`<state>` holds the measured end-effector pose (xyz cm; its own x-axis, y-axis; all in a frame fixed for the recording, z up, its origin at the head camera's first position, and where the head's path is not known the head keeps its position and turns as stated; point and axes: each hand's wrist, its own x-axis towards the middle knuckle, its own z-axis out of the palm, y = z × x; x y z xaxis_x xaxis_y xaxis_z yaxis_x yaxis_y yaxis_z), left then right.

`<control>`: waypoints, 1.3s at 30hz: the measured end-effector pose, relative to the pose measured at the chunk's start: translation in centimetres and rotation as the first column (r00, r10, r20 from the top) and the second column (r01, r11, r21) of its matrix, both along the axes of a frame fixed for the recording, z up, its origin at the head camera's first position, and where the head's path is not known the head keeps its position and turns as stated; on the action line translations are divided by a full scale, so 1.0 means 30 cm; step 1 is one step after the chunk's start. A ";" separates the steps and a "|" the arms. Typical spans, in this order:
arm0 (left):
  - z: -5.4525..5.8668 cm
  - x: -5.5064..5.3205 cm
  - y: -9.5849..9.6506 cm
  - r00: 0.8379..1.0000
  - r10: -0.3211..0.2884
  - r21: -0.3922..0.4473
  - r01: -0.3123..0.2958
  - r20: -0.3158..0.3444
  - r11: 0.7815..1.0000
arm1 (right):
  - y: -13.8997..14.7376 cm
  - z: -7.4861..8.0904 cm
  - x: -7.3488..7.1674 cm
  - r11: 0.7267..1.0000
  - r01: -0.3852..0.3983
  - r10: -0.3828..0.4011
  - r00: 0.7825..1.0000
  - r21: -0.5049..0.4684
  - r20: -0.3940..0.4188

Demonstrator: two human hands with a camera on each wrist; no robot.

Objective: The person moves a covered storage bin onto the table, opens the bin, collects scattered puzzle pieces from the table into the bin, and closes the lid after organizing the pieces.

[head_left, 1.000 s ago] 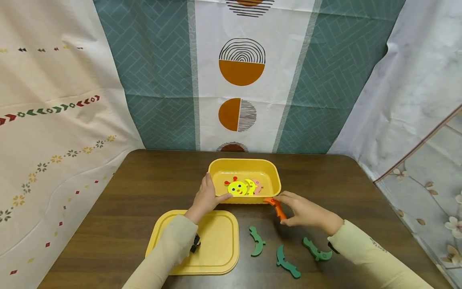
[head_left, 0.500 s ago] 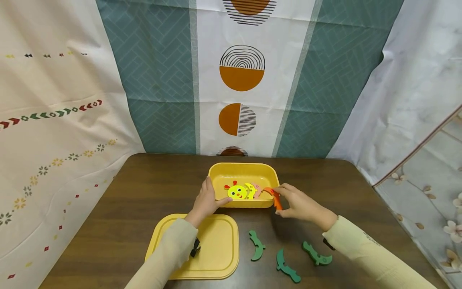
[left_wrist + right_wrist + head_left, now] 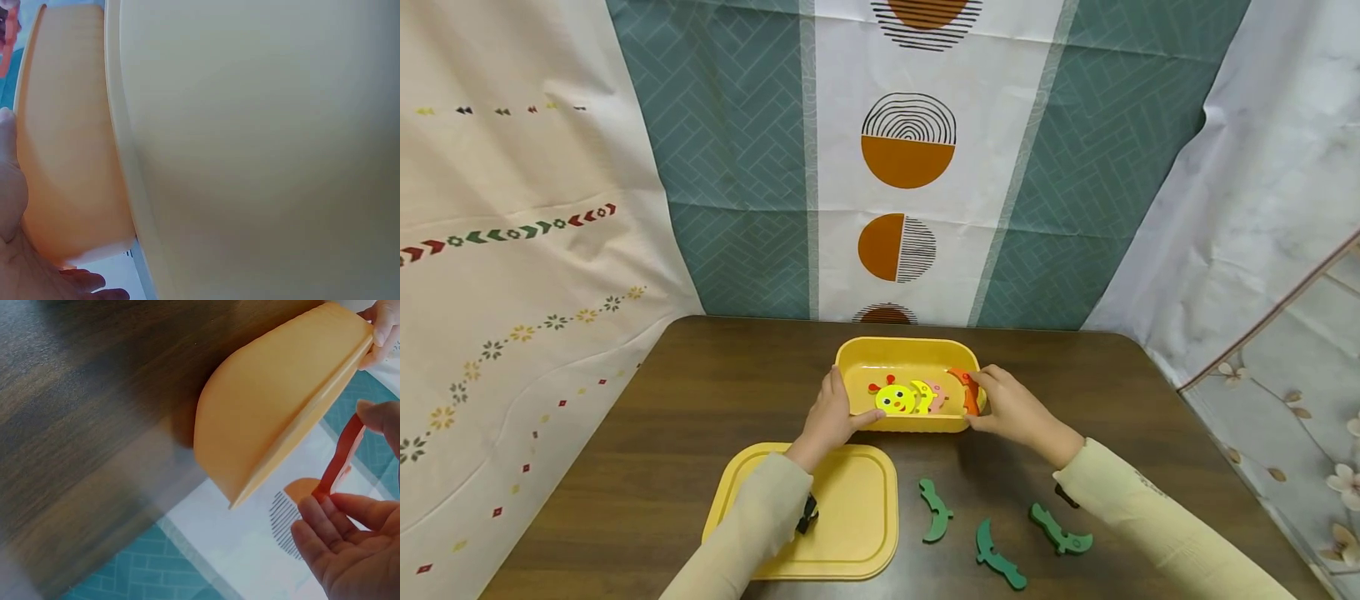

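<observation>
Backdrop, head view: behind the wood-grain tabletop (image 3: 722,375) you face a creased cloth backdrop (image 3: 737,167), teal panels beside a white strip printed with ochre half-discs.
Orange piece, head view: the wavy orange piece (image 3: 972,398) is within the outline of the yellow box (image 3: 917,425), at its right end; its long axis runs roughly along the short right wall. Your right hand (image 3: 1018,412) is the nearer one, to the piece's right, pinching it.
Yellow box, head view: smooth, round-cornered; your left hand (image 3: 827,417) grips its left end, thumb at the near rim. Inside are a smiling yellow head (image 3: 895,400), a yellow crescent (image 3: 923,397) and a pink piece (image 3: 937,398).
Tabletop, head view: your left sleeve crosses the flat yellow lid (image 3: 857,512); three matt green pieces (image 3: 939,512) lie right of it, curved and notched.
Box wall, left wrist view: your left thumb and fingers show at the left and lower left; the lid's pale surface fills the right.
Pinch, right wrist view: your right thumb and fingertips hold the orange piece by its ends, apart from the box rim.
</observation>
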<state>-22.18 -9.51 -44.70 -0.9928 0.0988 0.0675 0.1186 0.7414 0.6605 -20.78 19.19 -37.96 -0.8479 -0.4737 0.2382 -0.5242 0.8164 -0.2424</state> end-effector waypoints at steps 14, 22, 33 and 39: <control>-0.008 0.005 0.001 1.000 0.003 -0.007 -0.003 -0.001 1.000 | -0.029 -0.031 -0.042 0.997 0.072 -0.071 0.997 -0.026 0.038; -0.002 0.000 0.002 1.000 0.006 0.003 -0.006 -0.004 1.000 | -0.063 -0.021 -0.075 0.979 0.205 -0.205 0.971 0.011 0.122; 0.000 -0.004 0.001 1.000 0.000 -0.011 0.000 0.002 1.000 | -0.078 -0.038 -0.111 0.966 0.255 -0.258 0.953 0.038 0.157; 0.000 -0.003 0.001 1.000 -0.001 -0.019 0.001 -0.008 1.000 | -0.086 -0.045 -0.124 0.960 0.277 -0.281 0.944 0.048 0.172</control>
